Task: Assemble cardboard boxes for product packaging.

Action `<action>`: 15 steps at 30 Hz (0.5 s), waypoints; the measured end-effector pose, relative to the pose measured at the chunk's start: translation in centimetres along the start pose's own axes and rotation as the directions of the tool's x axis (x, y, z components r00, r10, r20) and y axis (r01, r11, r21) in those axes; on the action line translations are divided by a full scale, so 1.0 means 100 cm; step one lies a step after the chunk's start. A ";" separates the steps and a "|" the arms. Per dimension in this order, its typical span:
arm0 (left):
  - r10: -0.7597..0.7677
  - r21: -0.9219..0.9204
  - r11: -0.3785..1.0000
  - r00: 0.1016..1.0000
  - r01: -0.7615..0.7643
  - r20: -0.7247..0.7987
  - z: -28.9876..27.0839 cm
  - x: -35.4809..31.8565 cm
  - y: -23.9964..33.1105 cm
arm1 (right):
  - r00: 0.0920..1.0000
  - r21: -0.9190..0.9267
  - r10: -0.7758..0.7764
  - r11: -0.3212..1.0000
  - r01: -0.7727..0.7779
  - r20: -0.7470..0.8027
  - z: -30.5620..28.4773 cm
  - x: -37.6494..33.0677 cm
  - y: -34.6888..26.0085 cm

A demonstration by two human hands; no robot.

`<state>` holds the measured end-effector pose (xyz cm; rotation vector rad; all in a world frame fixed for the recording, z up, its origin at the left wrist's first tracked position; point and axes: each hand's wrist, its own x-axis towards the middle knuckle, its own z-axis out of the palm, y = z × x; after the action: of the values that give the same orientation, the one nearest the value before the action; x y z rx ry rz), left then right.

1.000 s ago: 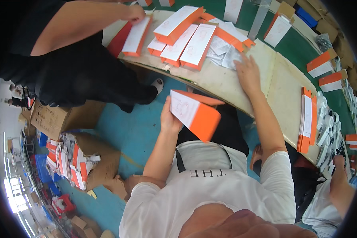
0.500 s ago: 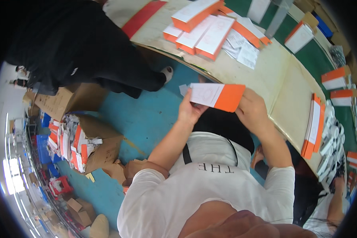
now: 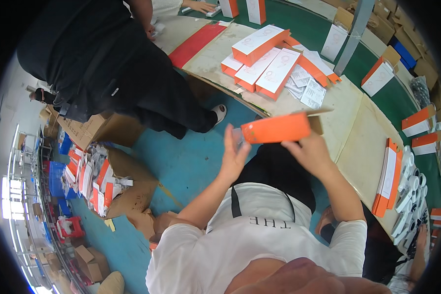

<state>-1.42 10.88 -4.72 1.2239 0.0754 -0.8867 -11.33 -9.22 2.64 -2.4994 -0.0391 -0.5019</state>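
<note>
Folding up the orange carton [image 3: 278, 128] above the lap, just short of the cardboard-covered bench [image 3: 348, 122], goes best if the left hand [image 3: 233, 154], fingers spread flat against its closed end, braces squarely while the right hand [image 3: 312, 152], fingers clamped on its underside, keeps the open flap [image 3: 316, 122] square.

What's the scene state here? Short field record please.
left hand: left hand open, palm at the left end of the orange box
right hand: right hand grips the box from below
box: held level in the air, right end flap open
table: table with a pile of boxes and leaflets
right edge: flat cartons on edge
floor: open crate of packs
nearby: another person in black at the table
</note>
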 end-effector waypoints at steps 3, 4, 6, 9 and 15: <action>0.688 0.726 -0.524 0.281 -0.446 0.669 0.006 -0.024 0.030 | 0.898 0.452 0.433 0.786 -0.421 0.085 -0.018 0.019 0.001; 0.689 0.728 -0.523 0.283 -0.443 0.667 0.000 -0.022 0.031 | 0.833 0.487 0.510 0.684 -0.544 0.215 -0.024 0.027 -0.008; 0.714 0.757 -0.317 0.381 -0.571 0.587 -0.013 -0.004 0.029 | 0.742 0.499 0.580 0.559 -0.662 0.335 -0.021 0.029 -0.017; 0.747 0.739 -0.304 0.331 -0.601 0.577 -0.024 0.002 0.044 | 0.926 0.734 0.362 0.599 -0.321 0.109 0.001 0.019 -0.020; 0.886 0.944 0.212 0.457 -0.251 -0.078 -0.079 0.067 0.097 | 0.964 -0.281 0.065 0.950 -0.139 -0.256 -0.036 -0.011 0.076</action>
<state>12.28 14.40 -3.47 2.2496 -0.3882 0.4472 -12.53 -17.45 0.87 -2.6900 0.2816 -0.8204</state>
